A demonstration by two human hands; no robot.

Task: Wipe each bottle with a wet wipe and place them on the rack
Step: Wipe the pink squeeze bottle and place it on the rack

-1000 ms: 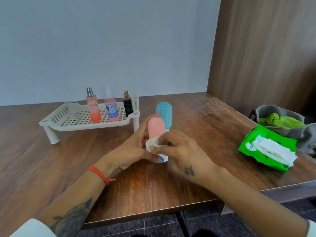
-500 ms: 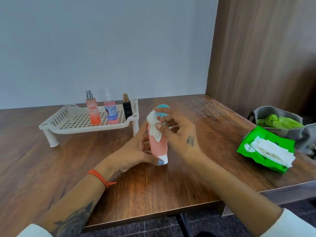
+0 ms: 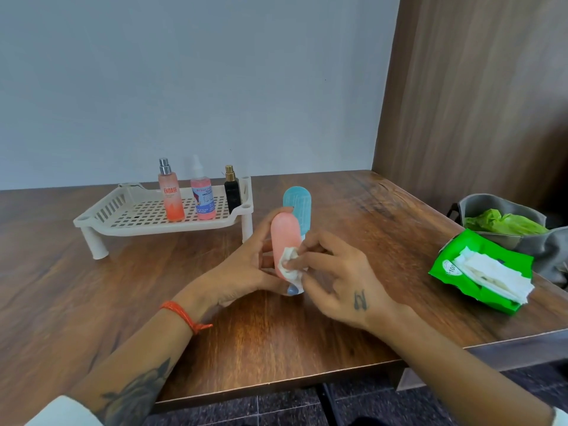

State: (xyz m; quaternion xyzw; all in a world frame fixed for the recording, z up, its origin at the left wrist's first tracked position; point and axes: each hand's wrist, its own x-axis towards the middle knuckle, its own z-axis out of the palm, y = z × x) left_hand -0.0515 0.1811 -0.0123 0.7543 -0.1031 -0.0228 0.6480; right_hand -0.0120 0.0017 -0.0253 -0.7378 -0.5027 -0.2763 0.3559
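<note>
Head view, left hand (image 3: pixel 242 272) holding pink bottle (image 3: pixel 285 238), right hand (image 3: pixel 338 281) pressing wipe (image 3: pixel 289 262)

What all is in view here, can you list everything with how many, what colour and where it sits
rack: one, cream, far left of the table.
spray bottles: three on the rack, orange-pink, pink with a label, black with a gold top.
pink bottle: one, upright at table centre, being wiped.
blue bottle: one, upright just behind the pink bottle.
wet wipe: one, white, bunched against the pink bottle.
wipes pack: one, green, open, white wipes sticking out, right edge of the table.
bag: one, grey, green plastic inside, behind the pack.
table: one, brown wood.
left hand: steadies the pink bottle.
right hand: pinches the wet wipe.
</note>
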